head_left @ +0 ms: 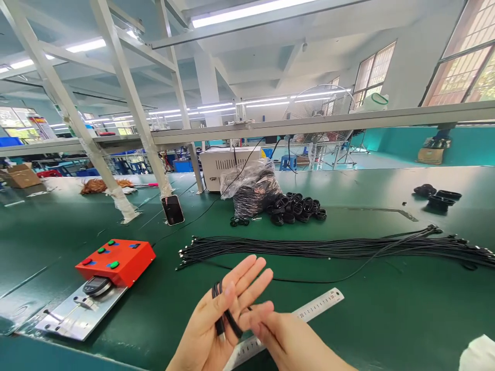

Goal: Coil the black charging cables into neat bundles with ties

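A black cable [232, 324] is looped around the index finger and palm of my left hand [216, 322], with its metal plug pointing down. The thumb lies over the loops while the other fingers stretch out. Fingertips of my right hand [286, 332] are pinched together at the left fingers, where a short bit of the cable shows; the rest there is hidden. Under both hands lies a steel ruler [319, 305] on the green table. Beyond them stretches a bundle of long, straight black cables [286, 247], one cable bowing out toward me.
Coiled black cables [296, 207] are heaped beside a plastic bag [255, 188] at the back. A red button box [124, 263] with a gauge on a metal plate stands left. A phone [172, 209] leans on a frame post. More black coils [439, 198] lie far right.
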A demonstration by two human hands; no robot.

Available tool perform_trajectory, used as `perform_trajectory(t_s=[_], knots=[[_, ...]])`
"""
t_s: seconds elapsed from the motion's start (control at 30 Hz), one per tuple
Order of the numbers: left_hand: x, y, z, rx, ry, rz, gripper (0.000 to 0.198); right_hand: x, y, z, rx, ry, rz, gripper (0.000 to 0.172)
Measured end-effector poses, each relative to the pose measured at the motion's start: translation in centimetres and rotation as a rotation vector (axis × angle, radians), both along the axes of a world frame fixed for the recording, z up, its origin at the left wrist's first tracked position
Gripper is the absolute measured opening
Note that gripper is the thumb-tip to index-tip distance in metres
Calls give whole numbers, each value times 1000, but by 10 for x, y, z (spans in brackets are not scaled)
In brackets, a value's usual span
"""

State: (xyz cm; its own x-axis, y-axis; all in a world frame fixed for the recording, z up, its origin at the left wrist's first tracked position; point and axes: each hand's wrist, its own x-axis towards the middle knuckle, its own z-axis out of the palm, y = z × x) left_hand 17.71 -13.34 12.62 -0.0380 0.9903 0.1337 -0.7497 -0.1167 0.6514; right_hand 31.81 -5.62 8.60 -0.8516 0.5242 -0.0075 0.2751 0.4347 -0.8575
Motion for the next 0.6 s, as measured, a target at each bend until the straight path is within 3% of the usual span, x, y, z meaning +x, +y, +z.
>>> perform_trajectory(t_s=[0.07,0.17,0.23,0.3,0.37,0.47,0.6], knots=[[-5,5,-2,-19,14,119,40,11,-4,-3,197,-125,28,28],[-9,14,-10,-118,46,292,37,22,-8,-2,456,-148,57,23],[-8,17,-14,-202,70,349,34,25,-10,8,614,-111,74,16],[-3,16,-16,-286,108,316,31,26,-7,26,695,-57,96,11],[6,10,-15,-362,160,197,31,23,2,47,646,16,81,11],[16,1,-13,-416,195,-41,43,15,20,66,401,99,-32,12],[20,-4,-13,-389,156,-263,59,3,42,63,139,127,-40,9]])
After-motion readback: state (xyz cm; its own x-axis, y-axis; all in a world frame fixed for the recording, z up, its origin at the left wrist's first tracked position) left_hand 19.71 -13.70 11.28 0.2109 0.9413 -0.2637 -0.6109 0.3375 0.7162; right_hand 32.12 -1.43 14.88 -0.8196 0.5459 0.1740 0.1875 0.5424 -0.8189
